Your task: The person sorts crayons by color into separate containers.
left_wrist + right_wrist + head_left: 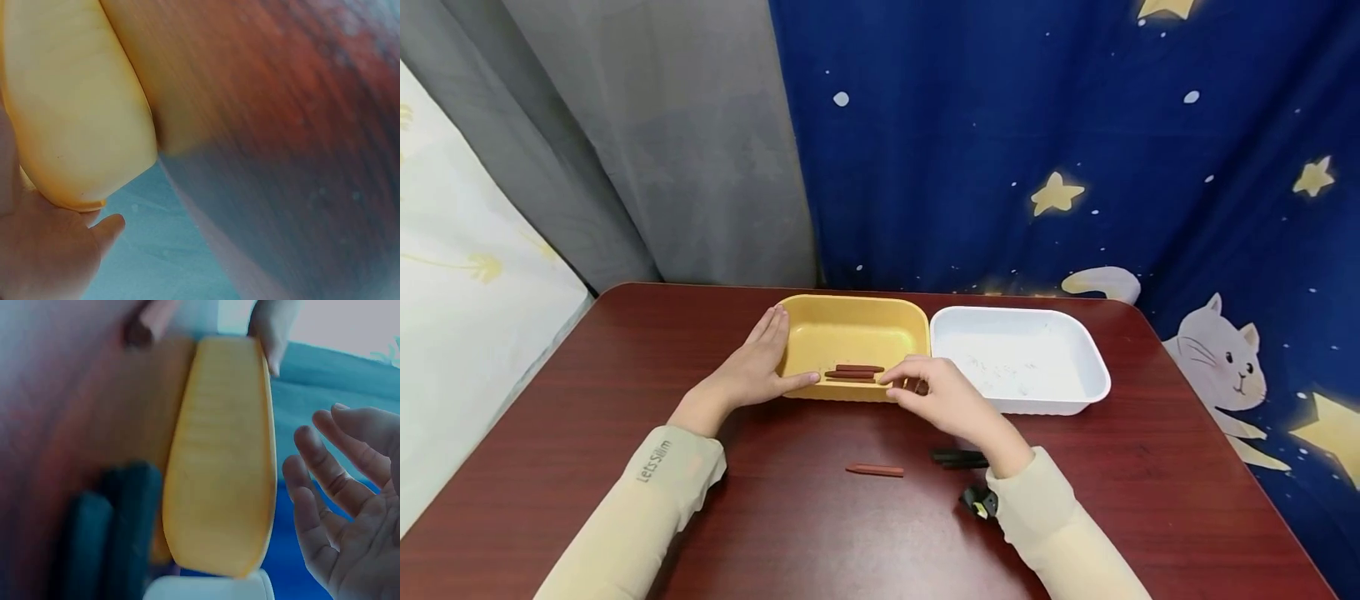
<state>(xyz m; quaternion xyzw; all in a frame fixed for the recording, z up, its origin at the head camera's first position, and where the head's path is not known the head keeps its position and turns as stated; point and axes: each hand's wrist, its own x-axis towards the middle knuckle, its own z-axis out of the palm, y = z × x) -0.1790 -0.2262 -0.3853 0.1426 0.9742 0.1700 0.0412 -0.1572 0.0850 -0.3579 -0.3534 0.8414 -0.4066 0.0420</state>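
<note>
Some brown crayons [859, 368] in a yellow tray [850, 333], two hands beside it

Head view: just below centre, the left hand [756, 367] rests open, straight-fingered, on the tray's left end. The right hand [943, 396], fingers loosely bent and apparently gripping nothing, is at the near right corner. A bump there could jolt the crayons; the right sleeve [1037, 492] could brush the black sticks [958, 458] aside. The white tray [1052, 358], right of centre, holds only specks. One loose crayon [875, 471] lies lower centre.

Left wrist view: yellow wall upper left, left hand lower left against it.

Right wrist view: right hand at right, palm empty; yellow tray centre.
</note>
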